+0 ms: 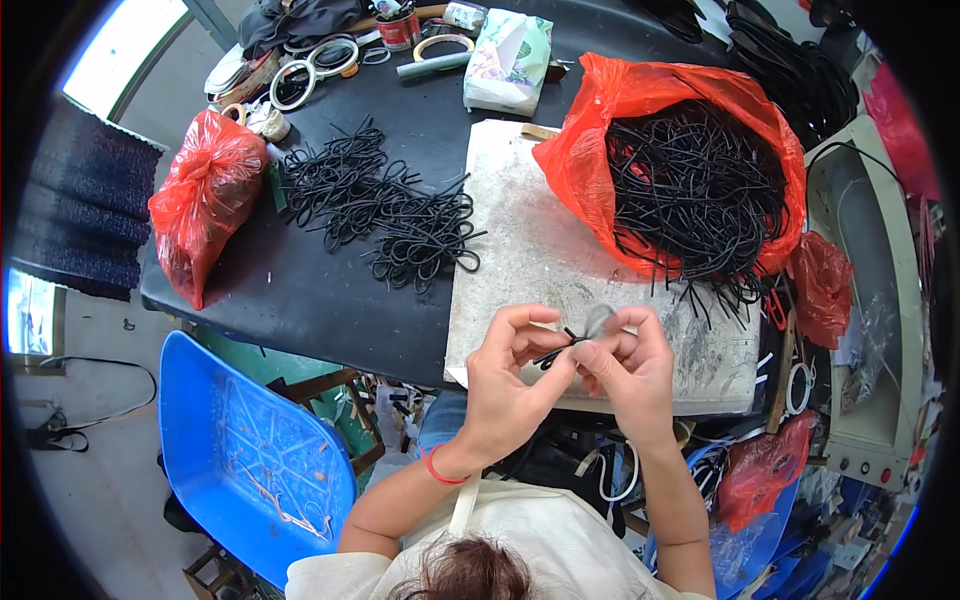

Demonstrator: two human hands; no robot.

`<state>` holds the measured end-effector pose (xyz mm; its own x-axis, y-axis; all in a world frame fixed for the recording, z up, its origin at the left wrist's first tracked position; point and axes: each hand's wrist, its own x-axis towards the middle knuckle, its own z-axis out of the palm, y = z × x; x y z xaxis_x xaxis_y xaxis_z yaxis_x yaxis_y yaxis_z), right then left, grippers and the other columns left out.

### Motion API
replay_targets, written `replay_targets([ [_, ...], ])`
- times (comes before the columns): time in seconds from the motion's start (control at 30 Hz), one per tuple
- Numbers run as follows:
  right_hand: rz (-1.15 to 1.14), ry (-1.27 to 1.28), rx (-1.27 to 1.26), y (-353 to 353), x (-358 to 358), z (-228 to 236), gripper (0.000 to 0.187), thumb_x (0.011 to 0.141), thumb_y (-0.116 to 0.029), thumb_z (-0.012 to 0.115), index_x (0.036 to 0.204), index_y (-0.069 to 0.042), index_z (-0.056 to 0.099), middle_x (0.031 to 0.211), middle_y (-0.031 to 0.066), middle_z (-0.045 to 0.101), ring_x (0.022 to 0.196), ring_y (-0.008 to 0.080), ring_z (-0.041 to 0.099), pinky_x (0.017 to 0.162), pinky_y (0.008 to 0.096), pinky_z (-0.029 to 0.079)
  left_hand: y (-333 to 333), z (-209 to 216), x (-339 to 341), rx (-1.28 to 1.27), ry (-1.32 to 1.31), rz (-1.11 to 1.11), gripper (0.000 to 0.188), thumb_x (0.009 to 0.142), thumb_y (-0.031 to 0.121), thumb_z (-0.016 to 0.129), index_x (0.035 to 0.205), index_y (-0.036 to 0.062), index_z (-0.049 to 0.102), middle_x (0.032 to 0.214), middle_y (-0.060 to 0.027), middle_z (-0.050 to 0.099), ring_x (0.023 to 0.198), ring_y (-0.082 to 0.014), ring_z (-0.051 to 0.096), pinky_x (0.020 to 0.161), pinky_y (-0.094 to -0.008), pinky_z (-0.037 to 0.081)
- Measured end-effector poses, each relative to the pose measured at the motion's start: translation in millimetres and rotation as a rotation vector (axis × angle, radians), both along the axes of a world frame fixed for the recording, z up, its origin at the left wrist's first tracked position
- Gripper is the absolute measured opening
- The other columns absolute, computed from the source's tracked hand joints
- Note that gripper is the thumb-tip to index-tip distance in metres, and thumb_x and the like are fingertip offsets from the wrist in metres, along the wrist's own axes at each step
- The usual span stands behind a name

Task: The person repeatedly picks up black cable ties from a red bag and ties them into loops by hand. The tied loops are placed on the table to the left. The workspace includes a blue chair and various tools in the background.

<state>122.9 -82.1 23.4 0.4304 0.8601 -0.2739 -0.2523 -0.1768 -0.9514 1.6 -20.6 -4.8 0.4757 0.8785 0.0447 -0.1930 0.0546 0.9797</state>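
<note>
Over the near part of a worn pale board [515, 240], both hands meet at a short black cord [577, 338]. My left hand [512, 380] pinches it between thumb and fingertips, a red string around that wrist. From the other side, my right hand [632, 375] grips the same cord with thumb and fingers. A grey smear by the right fingertips seems to be part of the cord in motion. Beyond the hands, a red plastic bag [578, 140] gapes, full of loose black cords [695, 175]. Looped black cords [380, 205] lie in a pile left of the board.
A tied red bag [210, 190] sits at the table's left. Tape rings [293, 85], a red can [398, 30] and a tissue pack [508, 62] line the far side. Below left is a blue plastic tub [235, 440]; a beige machine [860, 300] stands at right.
</note>
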Motion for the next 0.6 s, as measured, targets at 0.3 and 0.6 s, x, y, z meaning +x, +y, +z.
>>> replay_targets([
  [0.3,0.037,-0.109,0.078,-1,7,-12,0.012,0.086,-0.013,0.06,0.086,-0.001,0.056,0.078,-0.0009,0.055,0.071,0.0038,0.05,0.063,0.0191,0.041,10,26,-12,0.109,0.287,-0.387,0.053,0.076,-0.003,0.061,0.123,0.0025,0.037,0.092,-0.0078,0.062,0.086,-0.0123,0.06,0.08,-0.0251,0.047],
  [0.6,-0.06,-0.125,0.133,1,-3,-12,0.017,0.091,-0.019,0.054,0.092,-0.002,0.05,0.075,-0.0034,0.05,0.068,0.0022,0.043,0.061,0.0171,0.037,6,9,-10,-0.193,0.188,-0.362,0.023,0.079,0.009,0.067,0.099,-0.0017,0.062,0.087,-0.0054,0.065,0.073,-0.0053,0.056,0.066,-0.02,0.047],
])
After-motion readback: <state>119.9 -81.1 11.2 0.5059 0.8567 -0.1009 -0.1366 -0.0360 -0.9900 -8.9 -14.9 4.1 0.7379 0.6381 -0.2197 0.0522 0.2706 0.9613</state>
